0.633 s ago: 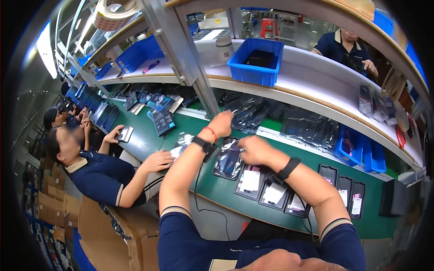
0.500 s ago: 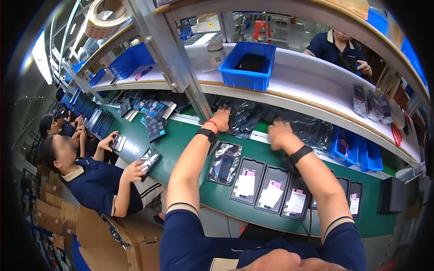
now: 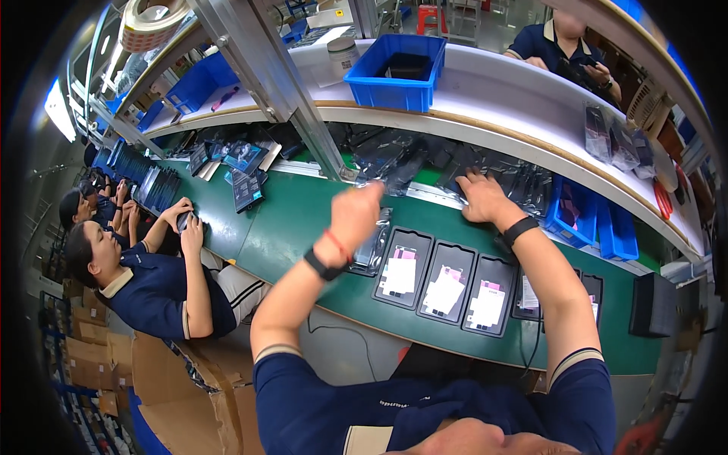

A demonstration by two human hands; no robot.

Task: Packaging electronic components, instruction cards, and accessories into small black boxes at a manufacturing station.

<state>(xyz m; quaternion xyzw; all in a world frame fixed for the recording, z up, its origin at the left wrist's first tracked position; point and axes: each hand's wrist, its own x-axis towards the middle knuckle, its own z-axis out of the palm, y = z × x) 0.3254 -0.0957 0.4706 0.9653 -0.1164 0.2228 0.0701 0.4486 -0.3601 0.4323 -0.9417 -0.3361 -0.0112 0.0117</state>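
Note:
My left hand (image 3: 356,221) is above the table by the far row of bags, blurred by motion, so its finger pose is unclear. Beneath it lies a clear plastic bag (image 3: 377,254) with a dark item inside, partly covered by the hand. My right hand (image 3: 485,199) rests with fingers spread at the near edge of a pile of black items in clear bags (image 3: 523,182). Another heap of bagged black items (image 3: 390,155) sits beyond my left hand. On the near side, several black trays (image 3: 404,267) stand in a row, holding white and pink cards (image 3: 444,290).
Blue bins (image 3: 572,216) stand right of the bags, with a black box (image 3: 652,303) at the table's right end. A shelf above carries a blue bin (image 3: 398,72) and a white jar (image 3: 343,57). Dark printed boxes (image 3: 246,188) lie left. A co-worker (image 3: 163,284) sits left; another stands opposite.
My left hand has come back from the bag heap toward me. My right hand has shifted slightly, its fingers now spread on the bags. The view has moved a little; the co-worker's hands have come together.

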